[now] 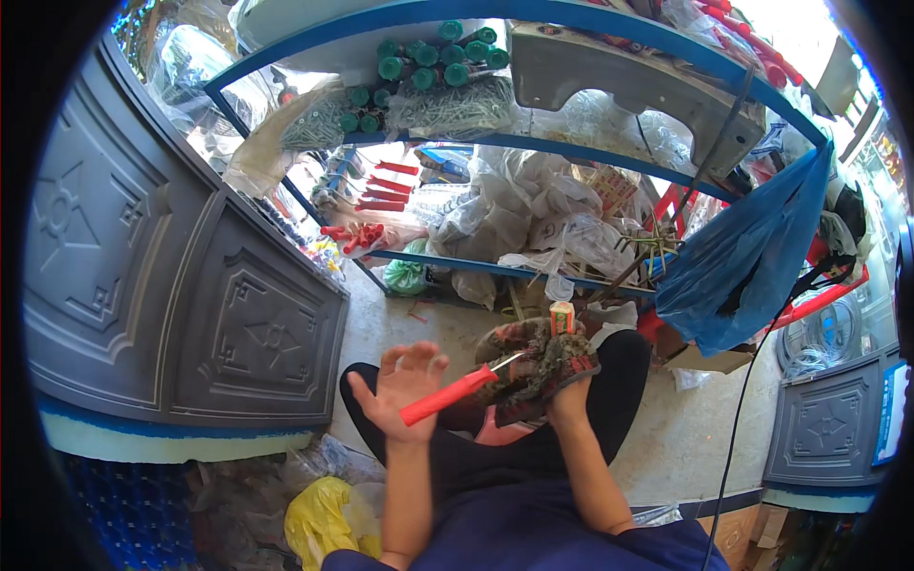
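Observation:
My right hand (569, 402) grips a worn, dirt-caked brown shoe (562, 366) with reddish patches above my lap. A second dirty shoe (505, 344) lies against it on the left. A tool with a long red handle (447, 394) and a thin metal shaft slants up to the shoes; whether its tip is stuck in one is hard to tell. My left hand (407, 388) is open behind the handle, fingers raised and spread, not wrapped round it. A small orange-and-white box (562, 318) stands at the upper edge of the shoes.
Ahead stands a blue metal shelf (533, 265) with green-capped tubes (447, 59), bagged screws (452, 105), red handles (386, 186) and plastic bags. Grey panelled cabinets (267, 328) flank the left. A blue plastic bag (747, 252) and black cable (738, 428) hang at right. A yellow bag (328, 523) lies lower left.

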